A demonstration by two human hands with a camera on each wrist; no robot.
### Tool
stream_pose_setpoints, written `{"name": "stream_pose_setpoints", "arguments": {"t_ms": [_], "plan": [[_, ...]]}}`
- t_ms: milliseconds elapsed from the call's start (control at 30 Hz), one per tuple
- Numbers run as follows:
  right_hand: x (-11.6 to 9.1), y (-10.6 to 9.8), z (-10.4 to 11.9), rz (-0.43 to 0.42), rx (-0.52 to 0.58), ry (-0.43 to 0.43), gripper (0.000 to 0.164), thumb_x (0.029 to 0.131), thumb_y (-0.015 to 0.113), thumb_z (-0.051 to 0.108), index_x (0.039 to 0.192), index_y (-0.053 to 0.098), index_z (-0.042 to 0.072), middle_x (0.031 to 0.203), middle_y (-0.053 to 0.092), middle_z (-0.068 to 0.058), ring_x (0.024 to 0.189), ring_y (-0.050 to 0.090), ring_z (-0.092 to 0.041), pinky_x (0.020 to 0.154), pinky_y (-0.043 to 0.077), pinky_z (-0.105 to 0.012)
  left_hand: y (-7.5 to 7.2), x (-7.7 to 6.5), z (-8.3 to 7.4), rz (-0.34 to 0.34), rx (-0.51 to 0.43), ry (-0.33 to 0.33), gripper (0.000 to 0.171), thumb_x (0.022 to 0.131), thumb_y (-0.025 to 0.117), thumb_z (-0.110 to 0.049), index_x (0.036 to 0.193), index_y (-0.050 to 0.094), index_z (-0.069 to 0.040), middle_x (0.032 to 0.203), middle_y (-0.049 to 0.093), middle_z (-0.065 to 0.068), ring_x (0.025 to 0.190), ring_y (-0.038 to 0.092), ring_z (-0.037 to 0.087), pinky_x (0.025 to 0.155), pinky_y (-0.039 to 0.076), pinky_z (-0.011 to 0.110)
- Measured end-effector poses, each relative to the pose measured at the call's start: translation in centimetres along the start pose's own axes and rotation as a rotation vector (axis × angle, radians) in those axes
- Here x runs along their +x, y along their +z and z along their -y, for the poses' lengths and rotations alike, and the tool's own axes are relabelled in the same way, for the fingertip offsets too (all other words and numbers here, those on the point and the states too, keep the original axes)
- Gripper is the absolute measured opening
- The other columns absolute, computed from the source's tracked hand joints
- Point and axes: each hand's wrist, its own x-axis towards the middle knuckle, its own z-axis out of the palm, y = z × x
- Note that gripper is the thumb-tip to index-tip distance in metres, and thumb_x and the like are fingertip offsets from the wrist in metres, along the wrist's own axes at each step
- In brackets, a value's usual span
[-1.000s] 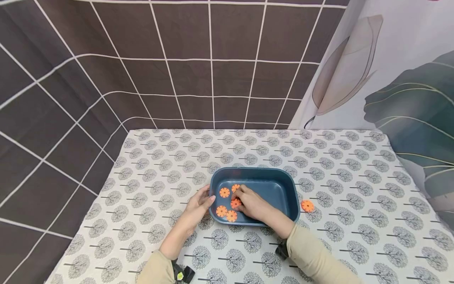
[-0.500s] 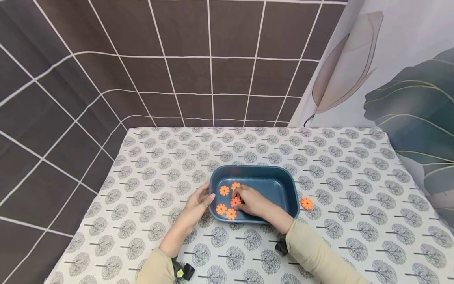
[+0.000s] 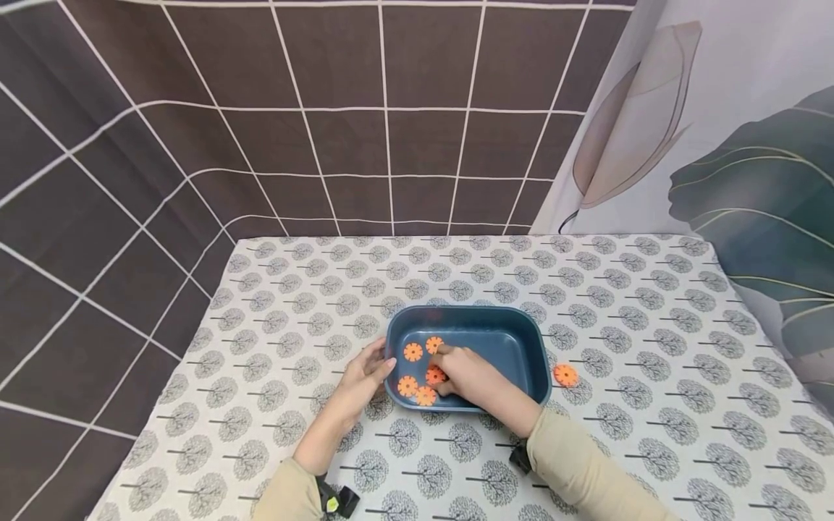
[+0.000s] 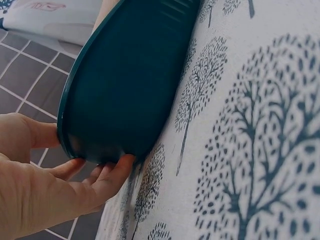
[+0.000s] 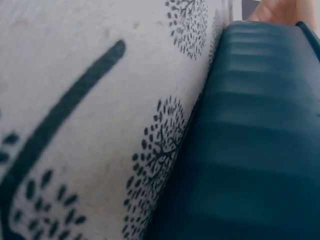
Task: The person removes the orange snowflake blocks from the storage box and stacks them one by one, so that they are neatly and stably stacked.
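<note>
The blue tub (image 3: 469,318) is gripped at its left end by the left hand (image 3: 361,373); inside, 1 orange disc (image 3: 434,375) is straddled by the right hand (image 3: 470,375), thumb and forefinger parted; whether pinched cannot be told.

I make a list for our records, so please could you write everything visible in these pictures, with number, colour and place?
Container: one, dark blue, on the cloth
Discs inside: five visible, orange, left half of the container
Loose disc: one, orange, right of the container
Cloth: one, white with dark trees, under the container
Grid backdrop: one, brown with white lines, left and behind
Leaf-print curtain: one, pale, right side
Cord: one, dark, behind the cloth's far edge
Wrist devices: two, black, at the cuffs
Sleeves: two, beige, lower edge
Left grip: one, bare, touching the container's left end
Right grip: one, bare, inside the container
</note>
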Motion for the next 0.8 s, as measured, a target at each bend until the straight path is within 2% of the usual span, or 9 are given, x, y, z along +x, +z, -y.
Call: {"name": "stream_pose_setpoints", "arguments": {"t_ms": [167, 300, 533, 800], "plan": [[-0.5, -0.5, -0.4, -0.039, 0.093, 0.012, 0.030, 0.075, 0.077, 0.019, 0.101, 0.069, 0.007, 0.100, 0.065, -0.005, 0.080, 0.062, -0.015, 0.068, 0.053, -0.026, 0.1, 0.1, 0.1, 0.000, -0.010, -0.002, 0.060, 0.093, 0.055, -0.019, 0.144, 0.029, -0.005, 0.138, 0.039, 0.020, 0.125, 0.043, 0.034, 0.097, 0.046, 0.041], [-0.9, -0.9, -0.7, -0.068, 0.171, -0.001, 0.032, 0.075, 0.076, 0.019, 0.102, 0.069, 0.005, 0.099, 0.066, -0.004, 0.088, 0.062, -0.016, 0.074, 0.055, -0.027, 0.1, 0.2, 0.1, -0.001, -0.013, -0.007, 0.060, 0.093, 0.055, -0.018, 0.145, 0.028, -0.005, 0.139, 0.038, 0.020, 0.125, 0.042, 0.034, 0.098, 0.045, 0.042], [-2.1, -1.4, -1.5, -0.087, 0.204, -0.002, 0.034, 0.072, 0.074, 0.013, 0.105, 0.069, 0.004, 0.099, 0.065, -0.002, 0.086, 0.061, -0.013, 0.073, 0.054, -0.026, 0.3, 0.2, -0.1, 0.005, -0.007, 0.001, 0.060, 0.093, 0.054, -0.019, 0.145, 0.028, -0.005, 0.140, 0.037, 0.020, 0.127, 0.041, 0.035, 0.099, 0.044, 0.043], [-4.1, -2.2, -3.2, -0.165, 0.179, -0.036, 0.029, 0.072, 0.071, 0.010, 0.101, 0.070, 0.003, 0.093, 0.064, -0.001, 0.073, 0.055, -0.008, 0.062, 0.050, -0.019, -0.1, 0.1, 0.2, -0.006, 0.005, -0.012, 0.059, 0.094, 0.054, -0.020, 0.145, 0.028, -0.006, 0.142, 0.036, 0.021, 0.127, 0.040, 0.036, 0.100, 0.043, 0.044]]}}
